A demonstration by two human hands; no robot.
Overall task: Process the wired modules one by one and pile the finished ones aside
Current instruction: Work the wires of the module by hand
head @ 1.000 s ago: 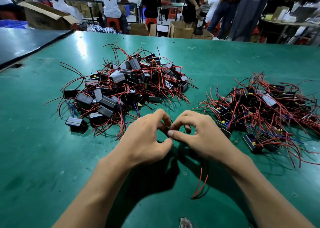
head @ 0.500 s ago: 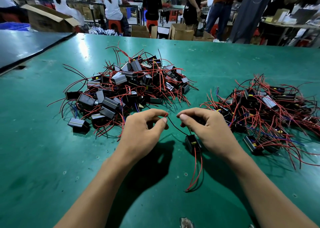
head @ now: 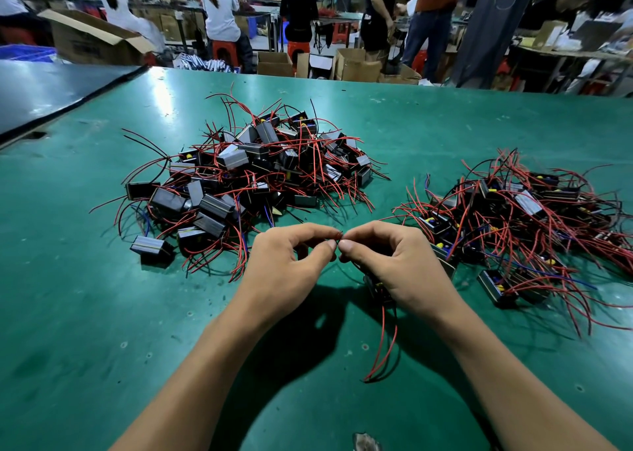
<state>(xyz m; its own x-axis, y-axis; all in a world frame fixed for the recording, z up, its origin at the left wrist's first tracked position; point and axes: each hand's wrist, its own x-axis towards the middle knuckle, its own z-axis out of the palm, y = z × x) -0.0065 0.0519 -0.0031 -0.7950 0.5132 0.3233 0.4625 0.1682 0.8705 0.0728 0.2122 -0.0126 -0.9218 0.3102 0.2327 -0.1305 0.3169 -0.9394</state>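
I saw a broad green table (head: 445, 125) with a patch of glare on it, a darker table (head: 51, 87) to its left, and beyond them open cardboard boxes (head: 274, 63), red stools (head: 224, 51) and people (head: 219, 9) at cluttered benches (head: 565, 53).

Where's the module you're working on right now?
Head view, centre: the module is tucked under the right hand, beside the right pile, red wires trailing toward the camera.

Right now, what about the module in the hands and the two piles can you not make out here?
1. Head view: the wire ends pinched by the left hand and right hand are too small, covered by fingers.
2. Head view: the module is mostly hidden under the right hand.
3. Head view: the right pile is cut off by the right edge.
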